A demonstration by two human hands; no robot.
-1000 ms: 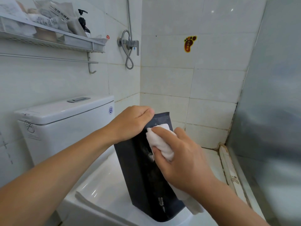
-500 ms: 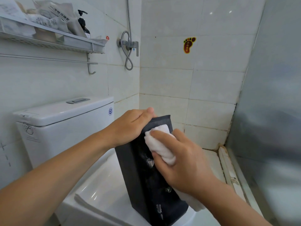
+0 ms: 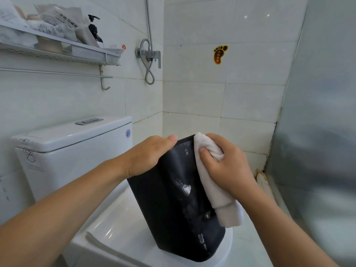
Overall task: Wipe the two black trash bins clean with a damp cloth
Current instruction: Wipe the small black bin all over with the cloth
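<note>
Head: bin (image 3: pixel 169 205) on closed toilet lid (image 3: pixel 123 224), apparently; white-tiled bathroom.

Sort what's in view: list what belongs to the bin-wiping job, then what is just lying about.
Job: black bin, tilted on the toilet lid; white cloth, gripped by the right hand; left hand, holding the bin's top.

Lying about: pump bottle, packets on the shelf, foot sticker.
</note>
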